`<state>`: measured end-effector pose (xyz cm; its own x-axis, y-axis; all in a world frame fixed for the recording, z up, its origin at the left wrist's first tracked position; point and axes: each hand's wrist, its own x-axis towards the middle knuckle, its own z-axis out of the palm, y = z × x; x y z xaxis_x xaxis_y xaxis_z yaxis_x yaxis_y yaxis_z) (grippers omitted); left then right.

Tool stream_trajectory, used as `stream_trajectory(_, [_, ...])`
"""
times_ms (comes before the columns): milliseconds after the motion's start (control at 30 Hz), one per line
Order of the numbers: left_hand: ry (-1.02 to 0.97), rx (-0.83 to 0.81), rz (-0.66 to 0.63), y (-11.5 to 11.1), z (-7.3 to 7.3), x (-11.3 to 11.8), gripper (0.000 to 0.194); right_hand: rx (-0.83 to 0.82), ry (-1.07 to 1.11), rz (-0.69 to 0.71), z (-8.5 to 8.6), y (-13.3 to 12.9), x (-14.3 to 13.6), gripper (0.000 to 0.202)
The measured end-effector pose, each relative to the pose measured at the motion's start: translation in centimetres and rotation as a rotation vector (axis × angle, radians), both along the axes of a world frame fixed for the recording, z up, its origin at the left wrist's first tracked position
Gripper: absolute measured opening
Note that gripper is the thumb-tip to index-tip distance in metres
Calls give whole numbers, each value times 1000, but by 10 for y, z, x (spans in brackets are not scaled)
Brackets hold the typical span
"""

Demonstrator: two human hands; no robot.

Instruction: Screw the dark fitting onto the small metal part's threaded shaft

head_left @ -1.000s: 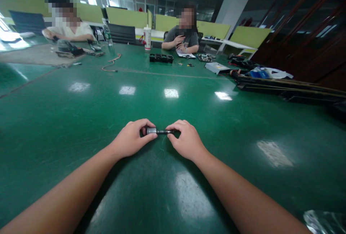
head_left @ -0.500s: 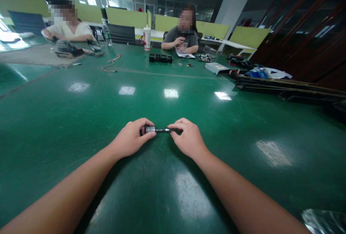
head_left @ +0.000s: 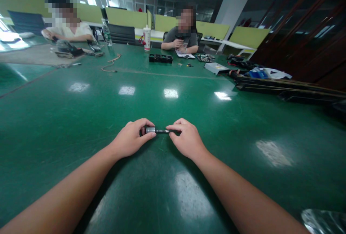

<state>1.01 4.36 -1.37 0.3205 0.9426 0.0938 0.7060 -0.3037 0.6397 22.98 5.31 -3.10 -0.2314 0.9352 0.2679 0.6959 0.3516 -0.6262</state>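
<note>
My left hand [head_left: 132,136] is closed around a short silver cylinder [head_left: 150,130], fingers behind it and thumb in front. From the cylinder's right end a thin metal rod [head_left: 161,131] runs level toward my right hand [head_left: 186,137]. Thumb and fingertips of that hand are pinched on the rod's far end, where a dark part shows between the fingers. I cannot tell whether cylinder and rod are one piece. Both are held low over the green tabletop [head_left: 162,176].
Across the table sit two people, one [head_left: 180,36] near the middle and one [head_left: 67,28] at left. A black slotted part [head_left: 160,58], a cup [head_left: 146,38], a bottle [head_left: 106,33], a cord [head_left: 110,63] and a silver box [head_left: 216,68] stand between. Long dark bars [head_left: 286,86] lie right.
My right hand has shifted very slightly left along the rod, so a little less of it shows. The left hand stays in place.
</note>
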Motion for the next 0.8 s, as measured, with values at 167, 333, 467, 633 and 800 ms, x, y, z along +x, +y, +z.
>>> stream_trajectory(167, [7,24,-19,0,1,1,25,-2,148,129,0,-4,-4,32])
stream_trajectory(333, [23,42,-54,0,1,0,25,-46,244,194,-1,-7,-6,47])
stream_trajectory(467, [35,55,-50,-1,1,0,24,-29,206,202,1,-7,-6,46])
stream_trajectory(633, [17,45,-66,-3,4,1,25,28,108,192,2,-6,-6,38])
stream_trajectory(800, [18,3,-71,-2,6,1,27,4,17,219,3,-6,-6,25])
